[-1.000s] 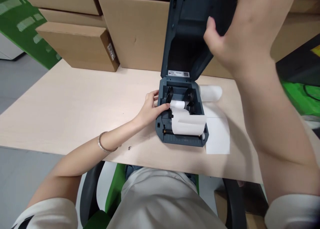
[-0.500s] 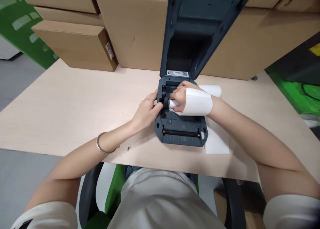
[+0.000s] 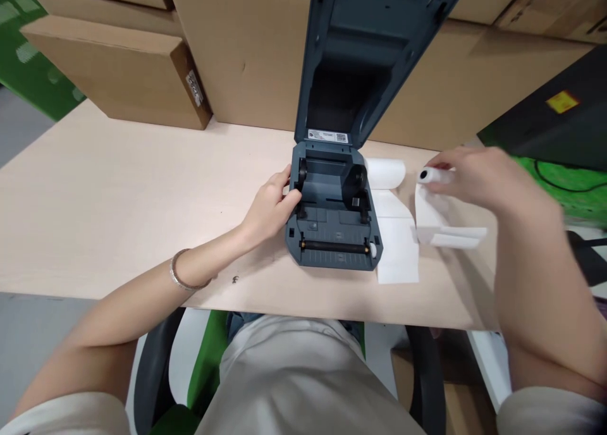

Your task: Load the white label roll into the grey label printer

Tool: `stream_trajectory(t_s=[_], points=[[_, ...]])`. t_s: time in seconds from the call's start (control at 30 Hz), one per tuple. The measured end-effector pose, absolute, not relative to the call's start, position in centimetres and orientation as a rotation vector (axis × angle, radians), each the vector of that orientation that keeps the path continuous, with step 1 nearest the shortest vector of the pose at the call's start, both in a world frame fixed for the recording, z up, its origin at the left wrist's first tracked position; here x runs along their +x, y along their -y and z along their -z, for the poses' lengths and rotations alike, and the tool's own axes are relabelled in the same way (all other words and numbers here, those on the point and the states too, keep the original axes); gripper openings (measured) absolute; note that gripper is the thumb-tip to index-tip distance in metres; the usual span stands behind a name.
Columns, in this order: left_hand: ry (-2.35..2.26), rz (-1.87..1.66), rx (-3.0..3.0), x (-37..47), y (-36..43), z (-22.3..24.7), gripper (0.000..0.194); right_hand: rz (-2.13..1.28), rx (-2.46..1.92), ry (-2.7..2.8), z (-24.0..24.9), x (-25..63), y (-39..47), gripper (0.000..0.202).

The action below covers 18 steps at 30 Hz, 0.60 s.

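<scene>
A dark grey-blue label printer [image 3: 332, 226] stands on the table with its lid [image 3: 370, 49] raised. Its paper bay lies bare, and a black roller [image 3: 334, 246] crosses the front. My left hand [image 3: 270, 208] grips the printer's left side, thumb over the rim. To the right of the printer, my right hand [image 3: 478, 172] is closed around a thin paper roll [image 3: 439, 176], with a loose strip hanging and curling below it. Between printer and right hand lies another white paper roll [image 3: 386, 173], its unrolled strip [image 3: 398, 248] running toward the table's front edge.
Cardboard boxes [image 3: 246, 55] line the back of the table, a flatter box [image 3: 109, 74] standing at the left. A dark panel with a yellow label [image 3: 562, 102] is at the right. Pale wooden tabletop [image 3: 118, 201] extends to the left. Chair armrests flank my body.
My right hand has come out of the printer's bay and moved right, carrying the thin paper roll with its strip. My left hand stays on the printer's side. The view has shifted slightly.
</scene>
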<state>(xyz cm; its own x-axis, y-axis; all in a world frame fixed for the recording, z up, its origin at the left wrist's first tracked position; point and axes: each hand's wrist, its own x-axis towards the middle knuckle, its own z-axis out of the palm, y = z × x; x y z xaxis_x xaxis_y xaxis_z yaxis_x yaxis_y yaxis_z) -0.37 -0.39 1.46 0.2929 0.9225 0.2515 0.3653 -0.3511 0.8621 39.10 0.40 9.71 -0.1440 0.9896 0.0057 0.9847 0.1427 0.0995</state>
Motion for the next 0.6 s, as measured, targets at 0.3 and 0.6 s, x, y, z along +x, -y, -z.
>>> stream_trajectory(t_s=[0.3, 0.6], points=[[-1.186, -1.01, 1.845, -0.3, 0.5, -1.7, 0.053, 0.077, 2.023, -2.286, -3.3, 40.9, -2.2, 0.046], [-1.147, -0.997, 1.795, -0.4, 0.4, -1.7, 0.058, 0.109, 1.794, -2.649, -4.4, 34.2, -4.0, 0.088]])
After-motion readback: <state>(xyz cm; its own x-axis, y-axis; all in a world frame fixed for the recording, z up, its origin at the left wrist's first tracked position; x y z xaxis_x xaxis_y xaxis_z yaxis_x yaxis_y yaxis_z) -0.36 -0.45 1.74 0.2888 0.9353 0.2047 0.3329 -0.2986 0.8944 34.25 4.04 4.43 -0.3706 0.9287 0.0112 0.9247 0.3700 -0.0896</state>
